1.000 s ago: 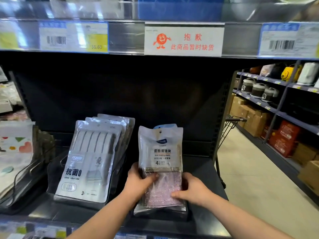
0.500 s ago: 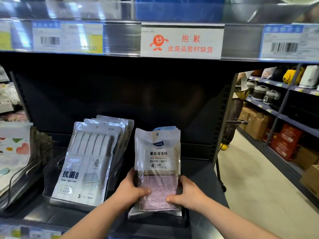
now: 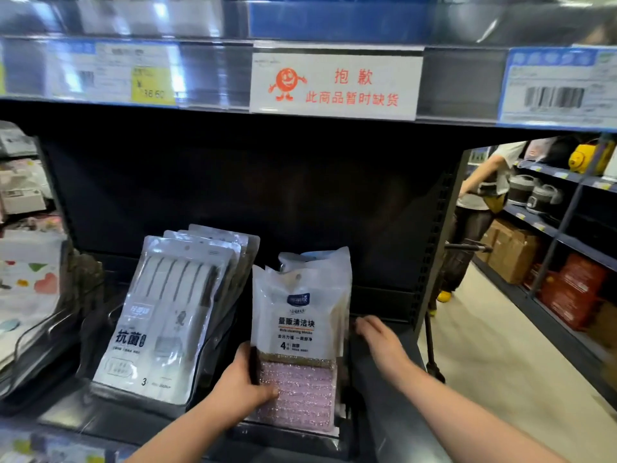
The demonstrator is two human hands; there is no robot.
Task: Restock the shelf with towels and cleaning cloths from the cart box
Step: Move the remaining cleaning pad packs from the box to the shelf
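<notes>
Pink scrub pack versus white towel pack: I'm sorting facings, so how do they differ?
The scrub pack shows pink pads and a 4; the towel pack shows striped white cloths and a 3. The left hand grips the scrub pack; no hand touches the towel pack, which looks taller. Both stand leaning back on the shelf.

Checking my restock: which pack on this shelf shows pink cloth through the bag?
The cleaning-block pack gripped by the left hand; the stacked packs to its left show white, grey-striped cloth.

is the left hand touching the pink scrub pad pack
Touching. The head view shows the left hand gripping the scrub pad pack at its left edge, with the thumb lying on the pink front.
</notes>
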